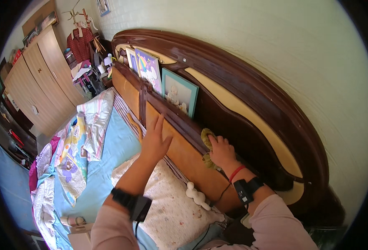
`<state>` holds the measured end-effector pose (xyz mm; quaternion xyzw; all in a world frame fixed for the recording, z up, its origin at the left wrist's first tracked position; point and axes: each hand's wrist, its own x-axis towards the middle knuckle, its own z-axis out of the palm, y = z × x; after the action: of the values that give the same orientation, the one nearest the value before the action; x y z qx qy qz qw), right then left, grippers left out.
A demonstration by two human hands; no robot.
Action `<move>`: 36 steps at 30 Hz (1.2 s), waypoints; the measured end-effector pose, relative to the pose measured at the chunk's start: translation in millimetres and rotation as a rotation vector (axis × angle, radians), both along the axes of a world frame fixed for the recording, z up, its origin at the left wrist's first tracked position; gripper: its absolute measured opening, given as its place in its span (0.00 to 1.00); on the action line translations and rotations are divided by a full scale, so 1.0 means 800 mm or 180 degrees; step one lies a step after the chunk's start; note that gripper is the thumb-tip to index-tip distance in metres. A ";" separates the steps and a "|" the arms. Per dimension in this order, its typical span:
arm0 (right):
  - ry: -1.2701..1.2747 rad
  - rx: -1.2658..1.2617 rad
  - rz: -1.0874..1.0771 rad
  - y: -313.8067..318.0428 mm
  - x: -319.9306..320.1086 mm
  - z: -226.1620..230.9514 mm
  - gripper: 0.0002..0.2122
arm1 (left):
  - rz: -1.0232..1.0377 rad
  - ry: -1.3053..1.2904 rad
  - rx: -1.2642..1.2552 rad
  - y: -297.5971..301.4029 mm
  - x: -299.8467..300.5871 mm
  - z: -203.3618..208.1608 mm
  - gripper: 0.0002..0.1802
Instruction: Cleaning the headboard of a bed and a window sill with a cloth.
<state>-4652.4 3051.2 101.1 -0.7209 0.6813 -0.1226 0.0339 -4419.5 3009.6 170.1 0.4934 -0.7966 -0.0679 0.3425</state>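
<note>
My right hand [224,152] is closed on an olive-green cloth [207,137], pressing it against the top ledge of the dark wooden headboard [179,111]. Part of the cloth hangs down over the ledge's front, below my fingers. Farther left, my left hand [155,137] hovers by or rests at the tan padded panel [184,146], its fingers stretched out and holding nothing; whether it touches the panel I cannot tell. Beyond it, a teal-framed picture [179,92] leans on the headboard, with a colourful unicorn picture [148,68] behind it to the left.
Below my arms lies a pale patterned pillow [171,208] with a white soft toy [196,195] at its edge. Rumpled bedding [73,162] covers part of the blue sheet [109,166]. A wooden wardrobe [44,79] and a cluttered clothes rack [82,46] stand at the far left.
</note>
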 end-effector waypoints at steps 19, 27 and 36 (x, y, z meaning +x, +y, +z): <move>-0.0553 -0.0248 0.0000 -0.009 -0.015 -0.008 0.25 | 0.1831 0.1191 0.1401 -0.212 -0.193 -0.080 0.43; -0.0540 -0.0111 -0.0091 -0.016 -0.011 -0.008 0.24 | 0.0757 0.3758 0.1567 -0.166 -0.177 -0.019 0.33; -0.1345 -0.0498 -0.0034 -0.012 -0.027 -0.020 0.20 | -0.0144 0.4961 0.2762 -0.011 -0.024 0.008 0.27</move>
<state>-4674.2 3041.7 85.1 -0.6760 0.6513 -0.3235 0.1192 -4438.5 3000.9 176.5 0.3774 -0.2512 -0.6864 0.5685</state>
